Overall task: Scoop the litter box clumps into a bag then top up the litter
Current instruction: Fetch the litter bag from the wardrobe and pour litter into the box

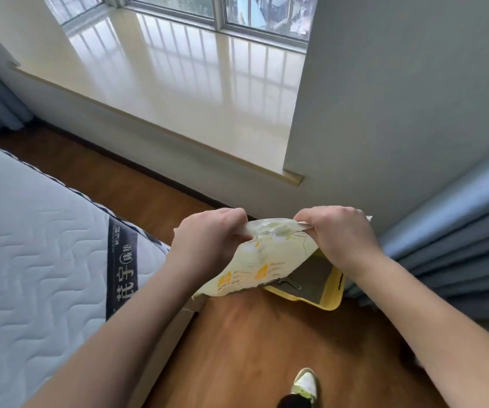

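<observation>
I hold a pale yellow litter bag up in front of me, over the floor. My left hand grips its top left corner and my right hand grips its top right corner, both fists closed on the top edge. Below and behind the bag a yellow litter box stands on the wooden floor, with grey litter inside. A grey scoop lies in the litter, mostly hidden by the bag.
A quilted mattress fills the left side. Blue-grey curtains hang at the right, next to the box. A wide glossy window sill and a wall lie ahead. My shoe stands on the wooden floor.
</observation>
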